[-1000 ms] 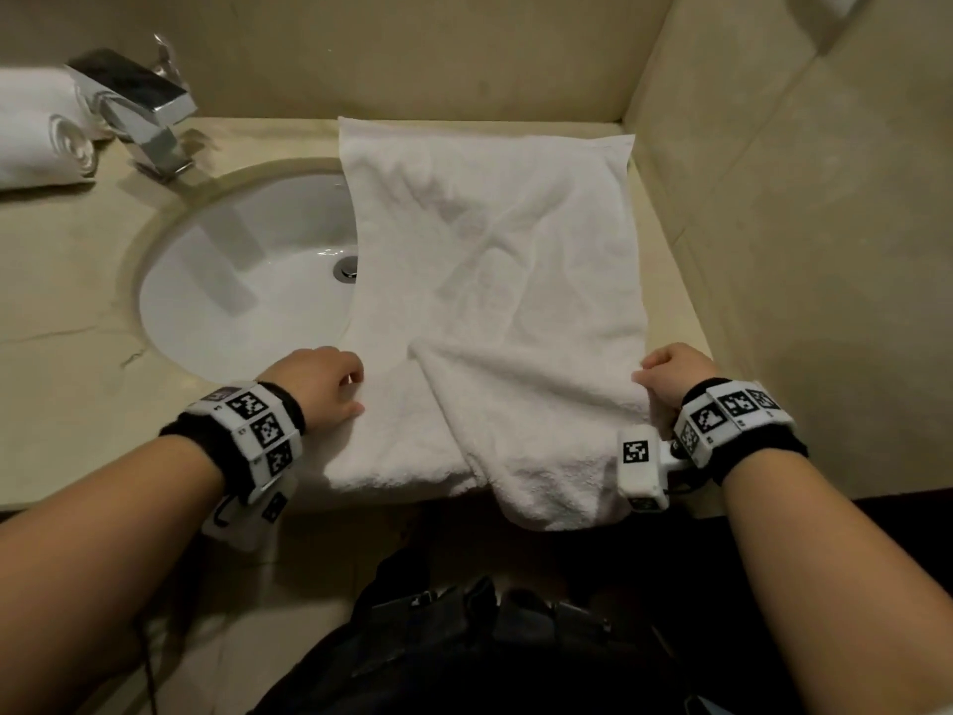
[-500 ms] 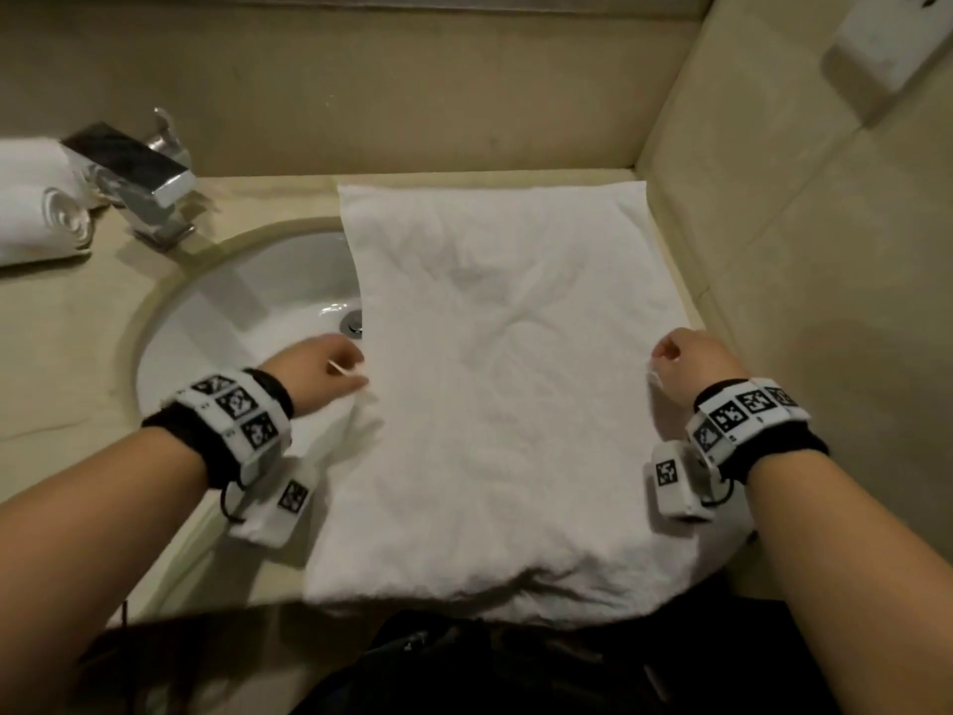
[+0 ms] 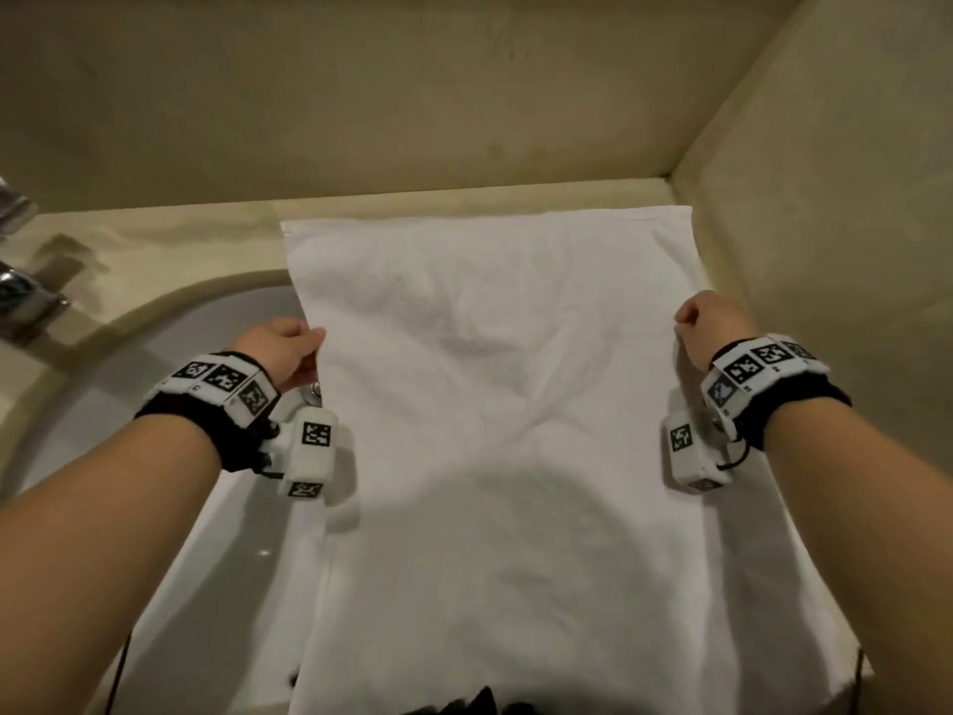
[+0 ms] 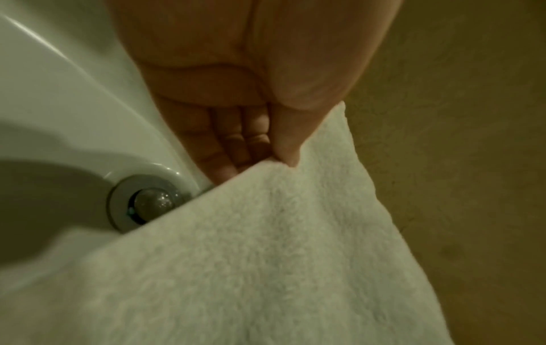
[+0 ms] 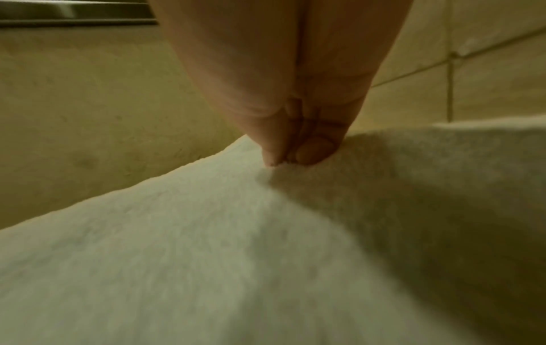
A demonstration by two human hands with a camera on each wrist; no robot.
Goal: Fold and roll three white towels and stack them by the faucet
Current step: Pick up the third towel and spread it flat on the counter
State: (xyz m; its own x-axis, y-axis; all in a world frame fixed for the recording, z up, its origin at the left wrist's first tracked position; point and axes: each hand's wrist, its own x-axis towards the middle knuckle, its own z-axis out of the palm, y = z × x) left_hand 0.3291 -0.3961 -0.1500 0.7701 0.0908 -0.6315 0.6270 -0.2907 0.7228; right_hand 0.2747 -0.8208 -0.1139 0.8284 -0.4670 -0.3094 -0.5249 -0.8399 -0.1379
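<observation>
Towel (image 3: 495,405) spans the counter's back-right corner and sink (image 3: 170,456); left hand (image 3: 281,353) and right hand (image 3: 709,327) each pinch a side edge, thumb against fingers, likely to fold it evenly.

Towel (image 3: 495,405) across the counter (image 3: 170,234), partly over the sink (image 3: 154,353), faucet (image 3: 20,301) far left.

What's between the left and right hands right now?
Only the white towel, stretched flat between the left hand and the right hand, each pinching a side edge. Nothing lies on it, per the head view.
</observation>
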